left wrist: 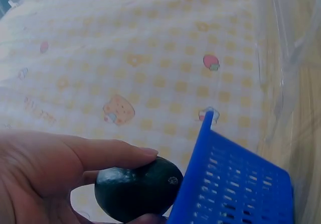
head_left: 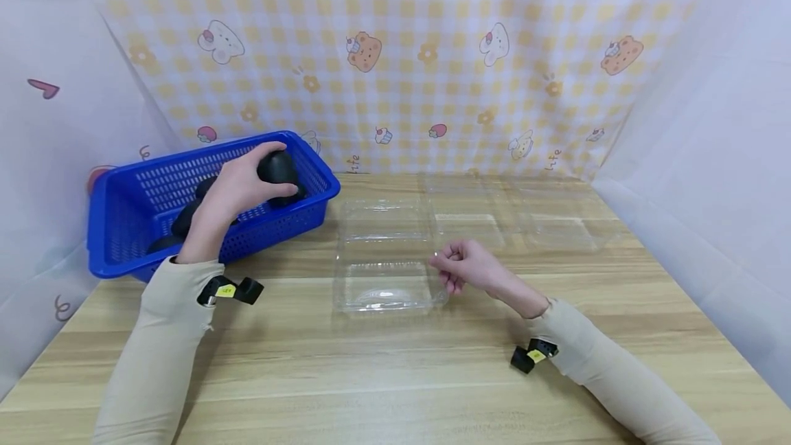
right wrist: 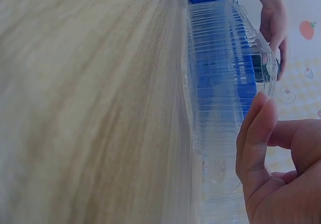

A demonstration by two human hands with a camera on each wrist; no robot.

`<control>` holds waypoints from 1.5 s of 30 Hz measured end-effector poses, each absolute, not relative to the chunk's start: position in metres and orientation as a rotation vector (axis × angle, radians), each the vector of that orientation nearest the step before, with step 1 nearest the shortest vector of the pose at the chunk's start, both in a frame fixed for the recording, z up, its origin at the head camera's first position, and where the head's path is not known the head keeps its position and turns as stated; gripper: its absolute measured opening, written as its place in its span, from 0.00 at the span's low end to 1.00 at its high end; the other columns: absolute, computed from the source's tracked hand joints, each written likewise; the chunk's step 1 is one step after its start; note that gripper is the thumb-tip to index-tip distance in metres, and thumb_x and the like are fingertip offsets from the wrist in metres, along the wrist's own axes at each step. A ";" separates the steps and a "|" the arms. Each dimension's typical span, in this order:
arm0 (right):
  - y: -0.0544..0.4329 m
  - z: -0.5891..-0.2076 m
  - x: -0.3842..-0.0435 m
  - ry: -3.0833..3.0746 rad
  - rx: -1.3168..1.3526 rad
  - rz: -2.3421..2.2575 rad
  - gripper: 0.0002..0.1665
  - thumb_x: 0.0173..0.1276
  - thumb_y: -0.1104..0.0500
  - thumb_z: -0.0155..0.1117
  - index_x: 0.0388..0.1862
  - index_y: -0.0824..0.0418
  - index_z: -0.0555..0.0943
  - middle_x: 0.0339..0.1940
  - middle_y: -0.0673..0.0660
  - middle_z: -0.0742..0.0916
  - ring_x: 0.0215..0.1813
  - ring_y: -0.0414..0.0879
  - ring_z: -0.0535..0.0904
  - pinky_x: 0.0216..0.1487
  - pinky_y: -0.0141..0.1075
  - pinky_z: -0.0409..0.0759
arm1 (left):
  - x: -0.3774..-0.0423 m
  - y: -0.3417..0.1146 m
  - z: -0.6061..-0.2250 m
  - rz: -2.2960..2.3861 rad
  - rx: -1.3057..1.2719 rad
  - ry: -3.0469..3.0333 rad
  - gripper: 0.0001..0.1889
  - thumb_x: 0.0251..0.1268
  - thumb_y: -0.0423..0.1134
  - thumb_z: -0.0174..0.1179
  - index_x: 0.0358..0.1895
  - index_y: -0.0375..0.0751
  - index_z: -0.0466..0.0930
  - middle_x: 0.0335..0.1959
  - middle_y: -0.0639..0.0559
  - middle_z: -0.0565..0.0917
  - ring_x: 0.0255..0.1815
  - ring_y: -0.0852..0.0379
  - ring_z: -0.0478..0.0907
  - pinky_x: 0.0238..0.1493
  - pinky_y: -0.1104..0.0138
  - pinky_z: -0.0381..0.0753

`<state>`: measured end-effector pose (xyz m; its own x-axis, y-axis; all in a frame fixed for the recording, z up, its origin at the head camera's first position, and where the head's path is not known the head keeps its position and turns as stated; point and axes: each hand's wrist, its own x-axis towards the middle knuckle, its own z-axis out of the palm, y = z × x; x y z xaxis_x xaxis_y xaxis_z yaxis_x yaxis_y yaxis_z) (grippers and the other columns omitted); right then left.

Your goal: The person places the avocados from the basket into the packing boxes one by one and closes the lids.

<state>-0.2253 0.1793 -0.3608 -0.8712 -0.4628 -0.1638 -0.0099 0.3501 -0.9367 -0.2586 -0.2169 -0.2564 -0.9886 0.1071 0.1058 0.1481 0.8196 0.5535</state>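
My left hand (head_left: 237,180) grips a dark green avocado (head_left: 276,169) at the right end of the blue basket (head_left: 321,198). In the left wrist view, fingers and thumb lie round the avocado (left wrist: 135,189), close to the basket's rim (left wrist: 200,148). More dark avocados (head_left: 185,218) lie in the basket, partly hidden by the left wrist. My right hand (head_left: 463,266) pinches the right rim of a clear plastic container (head_left: 383,249) on the table. In the right wrist view, the fingertips meet the rim of the ribbed container (right wrist: 215,73).
Two more clear containers stand behind and to the right, one near the middle (head_left: 466,215) and one further right (head_left: 559,218). The wooden table (head_left: 395,376) ends at a checked curtain (head_left: 395,101) at the back. White sheets hang on both sides.
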 end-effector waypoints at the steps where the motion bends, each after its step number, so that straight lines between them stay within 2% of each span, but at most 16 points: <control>1: 0.179 -0.361 -0.225 2.219 -0.413 -1.533 0.16 0.77 0.58 0.61 0.33 0.71 0.76 0.21 0.55 0.84 0.19 0.41 0.79 0.21 0.29 0.79 | -0.257 -0.215 -0.256 -0.903 -0.217 -2.928 0.44 0.65 0.50 0.68 0.80 0.50 0.54 0.74 0.28 0.61 0.65 0.25 0.64 0.56 0.33 0.70; 6: 0.179 -0.360 -0.225 2.221 -0.412 -1.530 0.16 0.77 0.59 0.61 0.35 0.72 0.76 0.21 0.55 0.84 0.19 0.41 0.79 0.22 0.29 0.79 | -0.251 -0.205 -0.254 -0.951 -0.273 -2.922 0.43 0.64 0.52 0.68 0.79 0.52 0.57 0.73 0.31 0.63 0.64 0.28 0.66 0.55 0.35 0.71; 14: 0.179 -0.359 -0.224 2.225 -0.406 -1.533 0.15 0.77 0.59 0.61 0.34 0.70 0.76 0.21 0.56 0.84 0.19 0.41 0.80 0.22 0.30 0.80 | -0.243 -0.187 -0.255 -1.031 -0.387 -2.915 0.41 0.63 0.50 0.70 0.77 0.54 0.61 0.67 0.34 0.70 0.60 0.33 0.72 0.52 0.42 0.75; 20: 0.178 -0.360 -0.225 2.233 -0.402 -1.528 0.16 0.77 0.59 0.61 0.35 0.72 0.76 0.21 0.56 0.84 0.19 0.41 0.80 0.22 0.30 0.80 | -0.235 -0.171 -0.259 -1.051 -0.469 -2.930 0.41 0.61 0.50 0.72 0.76 0.55 0.63 0.66 0.33 0.72 0.60 0.34 0.74 0.54 0.41 0.76; 25: 0.178 -0.360 -0.224 2.240 -0.404 -1.523 0.16 0.77 0.59 0.61 0.35 0.72 0.76 0.21 0.56 0.84 0.19 0.41 0.80 0.22 0.30 0.80 | -0.232 -0.161 -0.263 -1.092 -0.549 -2.931 0.41 0.60 0.50 0.73 0.75 0.56 0.63 0.57 0.35 0.79 0.49 0.41 0.81 0.49 0.50 0.78; 31: 0.178 -0.360 -0.224 2.239 -0.403 -1.525 0.16 0.77 0.59 0.61 0.36 0.73 0.76 0.21 0.56 0.84 0.19 0.40 0.80 0.22 0.30 0.80 | -0.230 -0.148 -0.271 -1.131 -0.629 -2.960 0.40 0.57 0.51 0.74 0.73 0.60 0.64 0.48 0.39 0.82 0.41 0.47 0.81 0.46 0.55 0.74; 37: 0.178 -0.360 -0.224 2.235 -0.396 -1.529 0.16 0.77 0.59 0.61 0.37 0.74 0.75 0.21 0.57 0.84 0.19 0.40 0.80 0.22 0.30 0.80 | -0.228 -0.135 -0.279 -1.228 -0.681 -2.996 0.39 0.56 0.49 0.75 0.70 0.61 0.66 0.51 0.42 0.83 0.45 0.49 0.83 0.50 0.53 0.76; 45: 0.178 -0.360 -0.224 2.235 -0.397 -1.524 0.17 0.77 0.59 0.60 0.37 0.75 0.76 0.20 0.55 0.84 0.18 0.40 0.79 0.22 0.30 0.80 | -0.228 -0.124 -0.289 -1.314 -0.840 -2.964 0.38 0.56 0.43 0.76 0.69 0.51 0.68 0.56 0.39 0.80 0.47 0.44 0.82 0.52 0.51 0.79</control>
